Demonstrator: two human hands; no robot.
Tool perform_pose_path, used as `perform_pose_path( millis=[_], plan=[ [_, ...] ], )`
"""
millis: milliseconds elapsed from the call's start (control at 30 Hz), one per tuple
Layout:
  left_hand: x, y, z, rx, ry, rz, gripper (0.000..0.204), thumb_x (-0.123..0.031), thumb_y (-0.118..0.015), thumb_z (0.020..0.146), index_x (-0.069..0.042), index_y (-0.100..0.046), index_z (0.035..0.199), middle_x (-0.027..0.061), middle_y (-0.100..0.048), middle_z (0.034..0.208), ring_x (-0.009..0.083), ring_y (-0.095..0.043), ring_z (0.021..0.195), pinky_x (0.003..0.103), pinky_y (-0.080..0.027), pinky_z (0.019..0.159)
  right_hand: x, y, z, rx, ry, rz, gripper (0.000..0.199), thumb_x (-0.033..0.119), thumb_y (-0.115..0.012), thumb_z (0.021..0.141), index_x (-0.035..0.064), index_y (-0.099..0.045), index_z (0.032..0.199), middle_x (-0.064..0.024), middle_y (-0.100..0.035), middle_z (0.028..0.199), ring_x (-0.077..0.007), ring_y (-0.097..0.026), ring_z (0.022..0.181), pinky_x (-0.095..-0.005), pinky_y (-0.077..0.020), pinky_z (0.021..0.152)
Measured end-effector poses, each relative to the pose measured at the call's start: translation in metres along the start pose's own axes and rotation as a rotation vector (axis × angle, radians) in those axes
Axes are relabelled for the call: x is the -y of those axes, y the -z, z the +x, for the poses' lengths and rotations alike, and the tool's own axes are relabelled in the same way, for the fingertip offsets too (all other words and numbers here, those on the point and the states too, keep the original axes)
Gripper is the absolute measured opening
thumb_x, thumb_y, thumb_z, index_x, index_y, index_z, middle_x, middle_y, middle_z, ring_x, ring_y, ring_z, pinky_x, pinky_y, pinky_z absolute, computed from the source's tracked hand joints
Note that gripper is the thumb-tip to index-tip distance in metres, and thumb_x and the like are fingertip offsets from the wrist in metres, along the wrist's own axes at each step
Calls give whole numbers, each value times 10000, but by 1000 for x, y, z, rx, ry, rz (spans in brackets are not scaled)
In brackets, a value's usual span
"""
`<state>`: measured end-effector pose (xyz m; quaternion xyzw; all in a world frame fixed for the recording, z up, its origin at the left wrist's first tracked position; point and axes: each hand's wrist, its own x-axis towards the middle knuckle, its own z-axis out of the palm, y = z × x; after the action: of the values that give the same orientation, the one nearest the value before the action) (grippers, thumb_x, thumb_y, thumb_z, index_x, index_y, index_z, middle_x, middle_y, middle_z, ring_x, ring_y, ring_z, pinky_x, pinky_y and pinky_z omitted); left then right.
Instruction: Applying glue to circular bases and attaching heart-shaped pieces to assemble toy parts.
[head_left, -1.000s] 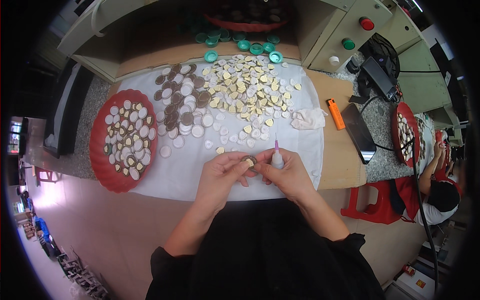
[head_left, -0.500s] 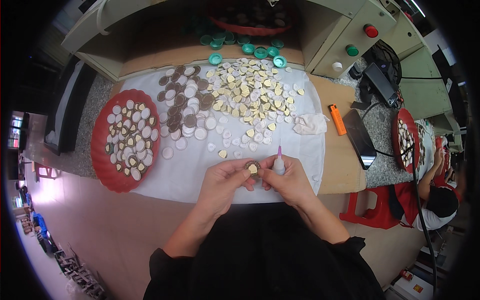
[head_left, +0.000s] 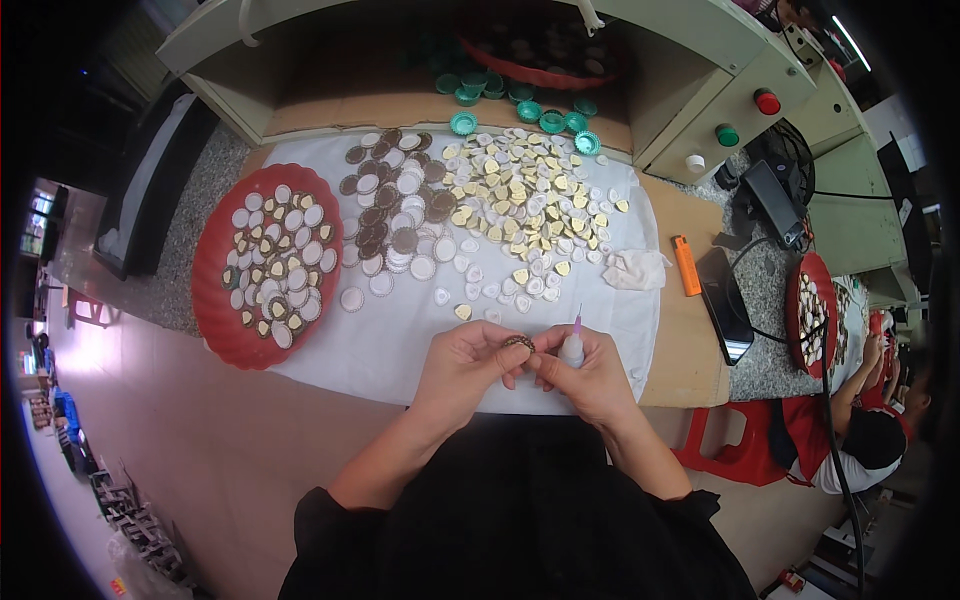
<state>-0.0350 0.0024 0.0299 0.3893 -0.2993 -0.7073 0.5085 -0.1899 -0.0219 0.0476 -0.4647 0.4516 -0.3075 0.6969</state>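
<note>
Close to the front edge of the white sheet, my left hand [head_left: 462, 362] pinches a small round brown disc [head_left: 518, 341] with a scalloped edge. The disc is tilted, so its face hardly shows. My right hand [head_left: 592, 378] keeps a small white squeeze bottle [head_left: 572, 350] with a thin purple needle tip between its fingers, needle pointing up and away. Its thumb and fingertips also meet at the disc's right side. Beyond my hands lie loose gold and white shield-shaped pieces [head_left: 520, 190]. Left of these are brown and white round discs [head_left: 404, 240], some overlapping.
A red scalloped tray [head_left: 215, 325] of discs stands at the left. Several green cups [head_left: 463, 123] sit at the back. On the right are a crumpled white cloth [head_left: 636, 269], an orange lighter [head_left: 686, 265] and a black device [head_left: 724, 308]. A co-worker [head_left: 870, 440] sits far right.
Both hands have tipped the disc: its gold piece faced up before, and now mostly the edge shows. The whole view has shifted slightly, and the bottle stays in my right hand.
</note>
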Motion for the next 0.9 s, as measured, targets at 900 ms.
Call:
perform_pose_path(
  millis=[900],
  plan=[
    [-62, 76, -27, -629, -604, 1396, 184, -31, -554, 719, -22, -585, 901, 99, -554, 931, 235, -533, 814, 321, -445, 654, 7, 19, 1, -72, 23, 323, 219, 159, -542, 784, 7, -498, 934, -46, -509, 677, -132, -510, 546, -241, -416, 434]
  ],
)
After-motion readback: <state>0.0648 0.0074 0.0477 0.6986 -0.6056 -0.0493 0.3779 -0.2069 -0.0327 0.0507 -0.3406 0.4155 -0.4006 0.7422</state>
